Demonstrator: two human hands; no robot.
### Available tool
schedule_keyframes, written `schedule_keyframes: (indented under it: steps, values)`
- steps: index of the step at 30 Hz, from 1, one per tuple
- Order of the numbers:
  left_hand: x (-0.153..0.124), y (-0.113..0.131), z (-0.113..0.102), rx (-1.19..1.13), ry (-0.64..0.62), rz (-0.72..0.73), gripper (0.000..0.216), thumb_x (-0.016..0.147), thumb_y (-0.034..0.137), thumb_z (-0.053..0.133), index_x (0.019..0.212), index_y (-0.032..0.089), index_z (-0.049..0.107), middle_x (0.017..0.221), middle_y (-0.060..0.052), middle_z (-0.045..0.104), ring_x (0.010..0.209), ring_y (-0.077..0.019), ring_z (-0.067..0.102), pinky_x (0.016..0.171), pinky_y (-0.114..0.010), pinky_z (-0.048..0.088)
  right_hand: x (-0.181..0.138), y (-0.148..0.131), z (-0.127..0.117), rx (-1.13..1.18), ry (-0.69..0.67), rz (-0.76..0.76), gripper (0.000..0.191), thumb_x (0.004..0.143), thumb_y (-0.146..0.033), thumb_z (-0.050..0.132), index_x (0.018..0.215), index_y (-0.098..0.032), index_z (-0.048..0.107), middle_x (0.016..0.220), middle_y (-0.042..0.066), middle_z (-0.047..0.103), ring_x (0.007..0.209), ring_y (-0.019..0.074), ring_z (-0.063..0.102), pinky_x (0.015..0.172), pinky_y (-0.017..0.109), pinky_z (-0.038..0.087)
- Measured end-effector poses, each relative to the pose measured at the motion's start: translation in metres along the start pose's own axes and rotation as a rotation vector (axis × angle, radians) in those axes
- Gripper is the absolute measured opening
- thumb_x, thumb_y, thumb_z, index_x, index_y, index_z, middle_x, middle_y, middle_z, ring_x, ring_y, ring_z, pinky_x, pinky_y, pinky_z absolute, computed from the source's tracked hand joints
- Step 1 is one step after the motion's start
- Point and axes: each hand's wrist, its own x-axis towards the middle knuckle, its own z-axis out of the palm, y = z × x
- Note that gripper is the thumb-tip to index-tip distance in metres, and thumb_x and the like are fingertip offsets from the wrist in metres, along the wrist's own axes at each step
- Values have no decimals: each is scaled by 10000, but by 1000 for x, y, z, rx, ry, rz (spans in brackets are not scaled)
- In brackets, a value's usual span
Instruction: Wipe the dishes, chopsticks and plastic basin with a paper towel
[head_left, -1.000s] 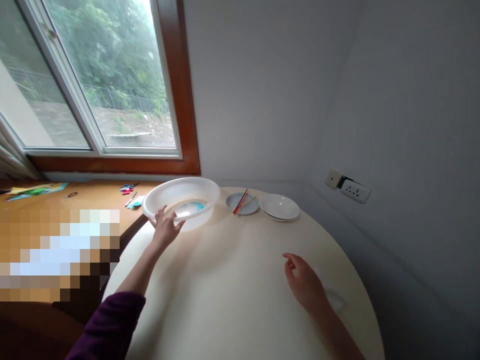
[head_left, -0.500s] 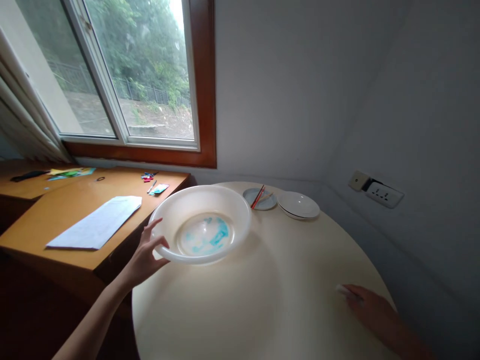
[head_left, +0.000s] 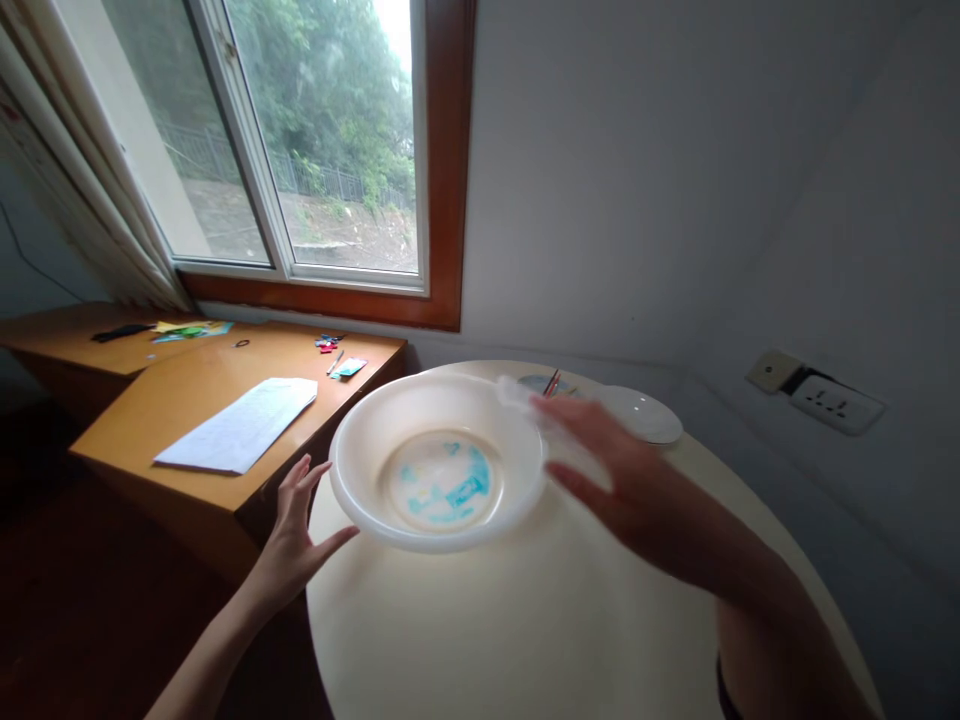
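A wide translucent white basin (head_left: 442, 400) with blue marks on its bottom stands on the round cream table. My left hand (head_left: 300, 540) is at the basin's left side, its fingers and thumb spread along the outer rim. The fingertips are at the rim; whether they press on it I cannot tell. My right hand (head_left: 600, 460), blurred by motion, reaches over the basin's right rim. At its fingertips is a small white wad (head_left: 514, 392), perhaps tissue, held over the far right rim.
Behind my right hand lie white plates (head_left: 649, 415) and a dish (head_left: 534, 383) with red and dark sticks (head_left: 552, 383). On the left, a brown desk (head_left: 180, 380) carries folded white paper (head_left: 240, 425) and small coloured items. A socket (head_left: 836, 402) is on the right wall.
My right hand has moved from the table's right side up and left to the basin's right rim with the white wad. My left fingers have spread off the inside of the rim. The view has shifted.
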Motion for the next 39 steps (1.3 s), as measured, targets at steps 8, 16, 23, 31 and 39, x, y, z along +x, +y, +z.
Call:
schedule_keyframes:
  steps: [8, 16, 23, 31, 39]
  values:
    - [1, 4, -23, 20, -58, -283, 412, 744, 557, 505, 858, 175, 608, 983, -112, 611, 975, -284, 586, 858, -420, 471, -7, -12, -13, 112, -445, 58, 499, 854, -465, 481, 1336, -361, 402, 1305, 27, 520, 1138, 235, 534, 918, 368, 476]
    - [4, 79, -27, -252, -1237, 6, 544, 786, 507, 517, 1301, 340, 463, 1362, 10, 472, 1223, -243, 453, 1002, -354, 372, -39, 14, 1, 49, -483, 240, 494, 842, -517, 458, 1311, -363, 441, 1282, 27, 542, 1140, 250, 536, 923, 391, 478]
    - [27, 91, 11, -108, -1170, -97, 560, 818, 584, 390, 1329, 357, 424, 1380, 15, 450, 1253, -260, 414, 1029, -389, 326, -65, 27, 1, 49, -468, 359, 520, 831, -542, 452, 1320, -368, 427, 1307, 7, 520, 1163, 253, 517, 948, 386, 460]
    - [72, 61, 33, 22, -1012, -11, 527, 857, 484, 368, 1307, 223, 454, 1343, -77, 494, 1192, -226, 484, 973, -328, 385, -67, 37, 2, 69, -515, 442, 550, 833, -568, 417, 1320, -314, 444, 1330, 31, 498, 1205, 267, 471, 983, 412, 417]
    - [84, 99, 16, 286, -928, 362, 462, 860, 454, 391, 1271, 267, 492, 1177, -95, 613, 1073, -297, 565, 867, -441, 443, -66, 60, 16, -164, -437, 357, 531, 852, -498, 429, 1315, -239, 458, 1358, 122, 453, 1261, 314, 389, 999, 530, 336]
